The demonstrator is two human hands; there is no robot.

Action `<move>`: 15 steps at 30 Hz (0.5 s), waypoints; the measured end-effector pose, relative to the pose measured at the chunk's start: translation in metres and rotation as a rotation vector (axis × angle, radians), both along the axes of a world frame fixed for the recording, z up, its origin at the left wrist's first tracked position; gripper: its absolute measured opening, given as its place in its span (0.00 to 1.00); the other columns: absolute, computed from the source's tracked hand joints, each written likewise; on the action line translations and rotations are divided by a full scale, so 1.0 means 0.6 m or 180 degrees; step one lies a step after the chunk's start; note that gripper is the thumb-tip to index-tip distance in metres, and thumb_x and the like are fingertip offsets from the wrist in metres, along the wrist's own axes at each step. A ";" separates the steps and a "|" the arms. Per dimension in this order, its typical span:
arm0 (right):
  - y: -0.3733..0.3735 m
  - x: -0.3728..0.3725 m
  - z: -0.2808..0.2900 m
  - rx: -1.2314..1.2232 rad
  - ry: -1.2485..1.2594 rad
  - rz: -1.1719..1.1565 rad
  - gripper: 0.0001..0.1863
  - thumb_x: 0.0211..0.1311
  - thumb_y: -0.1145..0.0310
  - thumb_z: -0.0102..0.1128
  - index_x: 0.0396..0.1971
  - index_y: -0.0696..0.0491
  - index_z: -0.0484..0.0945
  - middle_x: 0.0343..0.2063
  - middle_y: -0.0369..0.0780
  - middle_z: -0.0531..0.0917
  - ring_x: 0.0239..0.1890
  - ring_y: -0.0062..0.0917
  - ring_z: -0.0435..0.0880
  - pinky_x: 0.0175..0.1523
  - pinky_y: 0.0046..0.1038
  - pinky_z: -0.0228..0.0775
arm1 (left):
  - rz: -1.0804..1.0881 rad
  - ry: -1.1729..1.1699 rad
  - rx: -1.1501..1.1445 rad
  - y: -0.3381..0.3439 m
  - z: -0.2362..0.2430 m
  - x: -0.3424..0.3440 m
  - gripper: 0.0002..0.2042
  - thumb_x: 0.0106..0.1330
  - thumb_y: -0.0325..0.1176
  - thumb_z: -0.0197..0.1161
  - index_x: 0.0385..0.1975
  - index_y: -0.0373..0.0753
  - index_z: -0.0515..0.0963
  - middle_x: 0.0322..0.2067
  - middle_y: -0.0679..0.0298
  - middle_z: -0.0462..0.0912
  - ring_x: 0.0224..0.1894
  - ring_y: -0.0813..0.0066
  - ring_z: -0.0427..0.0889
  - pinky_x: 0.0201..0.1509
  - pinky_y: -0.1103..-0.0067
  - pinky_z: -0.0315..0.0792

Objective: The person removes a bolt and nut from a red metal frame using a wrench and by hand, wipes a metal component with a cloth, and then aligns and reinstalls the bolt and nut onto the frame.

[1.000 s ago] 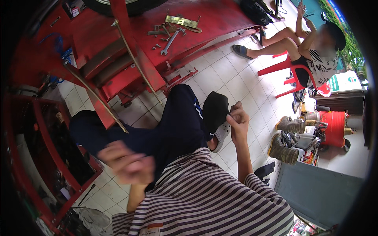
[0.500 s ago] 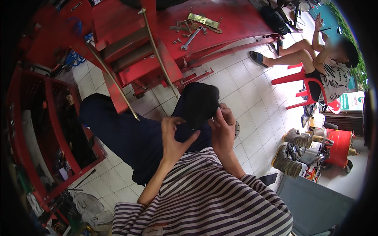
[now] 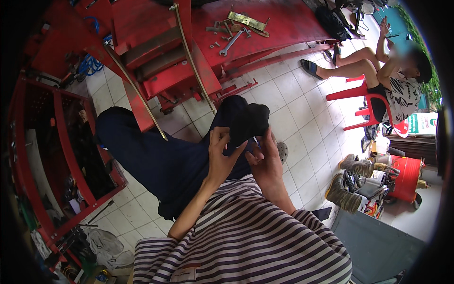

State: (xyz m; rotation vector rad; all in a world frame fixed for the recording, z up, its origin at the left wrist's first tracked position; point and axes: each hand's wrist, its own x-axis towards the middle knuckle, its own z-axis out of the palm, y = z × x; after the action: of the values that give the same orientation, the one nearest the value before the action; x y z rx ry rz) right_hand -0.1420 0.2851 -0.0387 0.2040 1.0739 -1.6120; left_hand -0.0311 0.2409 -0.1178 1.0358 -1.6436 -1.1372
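Observation:
In front of my lap is a black, soft-looking piece [image 3: 250, 122] with a rounded outline; its exact kind is hard to make out. My right hand [image 3: 268, 165] pinches its right edge, the index finger reaching up along it and the other fingers curled. At its lower left edge, my left hand [image 3: 222, 156] holds on with thumb and bent fingers; some fingertips are hidden behind the black piece. Beneath both hands lie my legs in dark blue trousers [image 3: 146, 156].
Ahead stands a red metal bench [image 3: 279, 23] bearing a wrench [image 3: 232, 43], a brass-coloured plate [image 3: 247, 20] and several bolts. Two long rails [image 3: 191, 61] jut toward my knees. A red rack [image 3: 71, 165] is at left. At right, a person sits on a red chair [image 3: 347, 94], near boots [image 3: 343, 194].
Both hands have shifted slightly right with the black piece, which has turned and looks smaller and more bunched. My left hand has come closer to the right one.

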 end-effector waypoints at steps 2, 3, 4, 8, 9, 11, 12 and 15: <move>0.005 -0.003 -0.012 -0.0045 -0.0020 -0.0035 0.10 0.74 0.56 0.58 0.43 0.47 0.75 0.27 0.27 0.72 0.23 0.11 0.62 0.25 0.17 0.52 | 0.0081 -0.0080 0.0112 0.000 -0.009 0.002 0.09 0.58 0.27 0.73 0.37 0.35 0.84 0.37 0.63 0.75 0.36 0.71 0.70 0.34 0.77 0.65; 0.006 -0.003 -0.015 -0.0068 -0.0031 -0.0051 0.11 0.74 0.56 0.58 0.44 0.47 0.75 0.28 0.27 0.72 0.23 0.11 0.62 0.25 0.17 0.51 | 0.0123 -0.0120 0.0168 0.000 -0.013 0.004 0.08 0.58 0.28 0.74 0.35 0.35 0.84 0.37 0.64 0.76 0.37 0.69 0.70 0.33 0.75 0.64; 0.003 -0.003 -0.013 0.0034 0.0033 -0.0069 0.11 0.74 0.56 0.58 0.44 0.47 0.75 0.28 0.27 0.72 0.22 0.11 0.62 0.25 0.17 0.51 | 0.0143 -0.0137 0.0103 0.000 -0.013 0.007 0.08 0.59 0.28 0.73 0.34 0.35 0.84 0.37 0.63 0.77 0.37 0.69 0.70 0.34 0.75 0.65; -0.003 -0.014 -0.017 0.0205 0.0221 -0.0039 0.13 0.74 0.57 0.59 0.48 0.49 0.76 0.31 0.29 0.75 0.22 0.11 0.62 0.25 0.16 0.51 | 0.0179 -0.0234 -0.0289 -0.003 -0.006 0.022 0.08 0.57 0.24 0.73 0.35 0.33 0.82 0.37 0.60 0.80 0.36 0.66 0.74 0.34 0.74 0.69; -0.002 -0.020 -0.023 0.0190 0.0251 -0.0006 0.14 0.73 0.58 0.60 0.49 0.50 0.76 0.33 0.29 0.76 0.22 0.11 0.62 0.25 0.16 0.51 | 0.0177 -0.0264 -0.0420 -0.005 -0.003 0.026 0.09 0.56 0.23 0.73 0.35 0.32 0.82 0.36 0.59 0.80 0.34 0.65 0.75 0.34 0.74 0.70; -0.001 -0.023 -0.028 0.0181 0.0624 0.0198 0.15 0.73 0.60 0.60 0.51 0.52 0.76 0.37 0.32 0.79 0.23 0.10 0.64 0.25 0.15 0.51 | 0.0162 -0.0279 -0.0452 -0.004 -0.004 0.037 0.08 0.56 0.22 0.72 0.34 0.31 0.81 0.34 0.58 0.80 0.34 0.64 0.75 0.34 0.73 0.71; 0.000 -0.026 -0.032 0.0177 0.0811 0.0301 0.15 0.73 0.62 0.61 0.53 0.53 0.75 0.39 0.33 0.80 0.23 0.09 0.65 0.25 0.14 0.51 | 0.0155 -0.0286 -0.0466 -0.004 -0.004 0.042 0.08 0.56 0.21 0.72 0.33 0.31 0.80 0.33 0.58 0.80 0.34 0.64 0.76 0.34 0.72 0.71; 0.004 -0.028 -0.055 -0.0070 0.2073 0.0816 0.24 0.62 0.72 0.70 0.56 0.56 0.72 0.43 0.37 0.83 0.25 0.10 0.71 0.28 0.15 0.60 | 0.0082 -0.0381 -0.0337 -0.007 0.005 0.059 0.08 0.58 0.24 0.72 0.34 0.31 0.79 0.32 0.56 0.80 0.36 0.58 0.78 0.39 0.69 0.73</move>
State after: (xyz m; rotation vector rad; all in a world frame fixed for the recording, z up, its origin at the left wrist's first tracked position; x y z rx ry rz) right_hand -0.1585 0.2872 -0.0715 -0.4909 1.4982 -1.4826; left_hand 0.0042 0.2367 -0.1145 1.0711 -1.7595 -0.9767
